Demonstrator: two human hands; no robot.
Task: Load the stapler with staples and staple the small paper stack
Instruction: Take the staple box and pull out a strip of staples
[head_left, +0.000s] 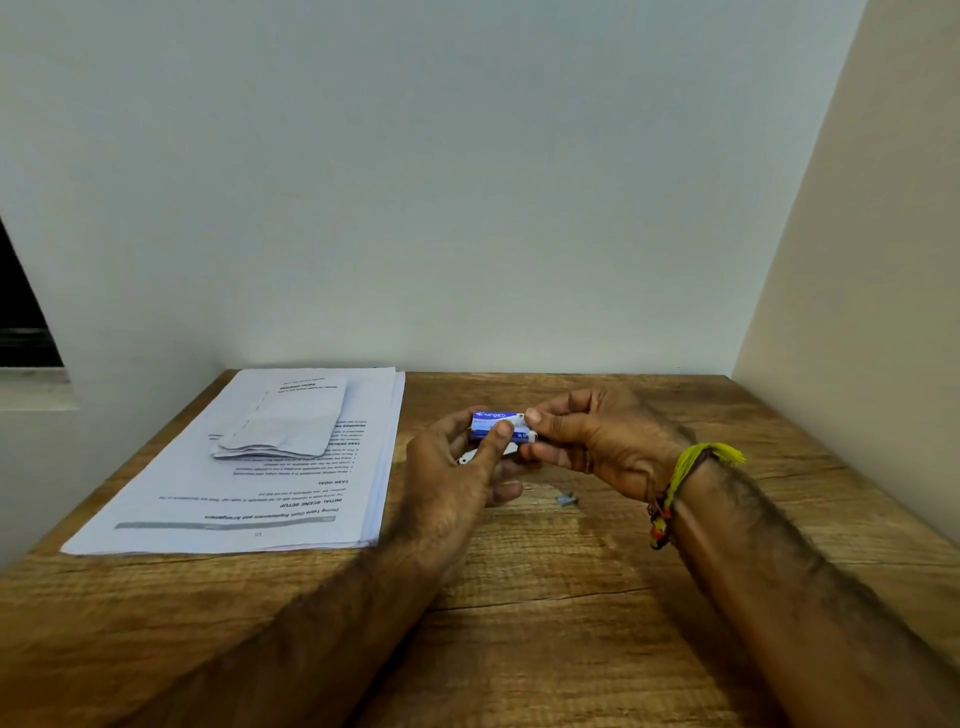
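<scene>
Staple box pinched between left hand and right hand.

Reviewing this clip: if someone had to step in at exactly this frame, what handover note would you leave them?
Left hand: thumb and fingers pinch the blue staple box. A small white and metal item shows beneath the fingers, possibly the stapler; too hidden to tell.
Right hand: pinches the box's right end, apparently opening it.
Small folded paper stack: lies on the large printed stack at the table's left, untouched.
A short strip of staples lies loose on the table below the hands.
Done: box picked up.
Left: get staples out, load the stapler, staple the small stack.
</scene>
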